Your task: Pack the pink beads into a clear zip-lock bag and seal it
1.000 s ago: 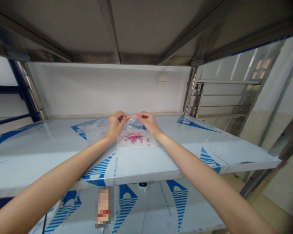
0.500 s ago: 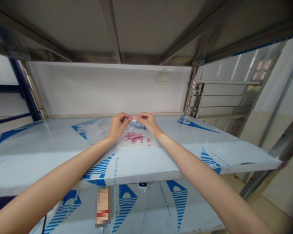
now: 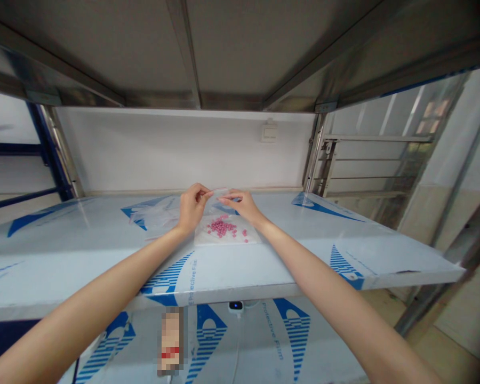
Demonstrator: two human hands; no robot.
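My left hand point(image 3: 192, 208) and my right hand point(image 3: 240, 204) pinch the top edge of a transparent resealable plastic bag point(image 3: 226, 232) from either side. The bag lies mostly flat on a steel shelf covered in protective film point(image 3: 64, 250), with its upper part lifted. Inside it sit several small pink round pills point(image 3: 221, 228), most in one cluster and a few apart to the right. A crumpled transparent plastic bag point(image 3: 156, 214) lies beside my left hand, partly behind it.
A steel shelf point(image 3: 184, 64) spans overhead, and a white wall with a switch plate point(image 3: 269, 133) stands behind. A metal rack point(image 3: 364, 160) is at the right. On the lower shelf are a pixelated object point(image 3: 170, 341) and a small device point(image 3: 236, 305) with a white cable.
My right hand has shifted slightly lower and away from my left, and the top of the bag now looks flatter. The pills stay in about the same place.
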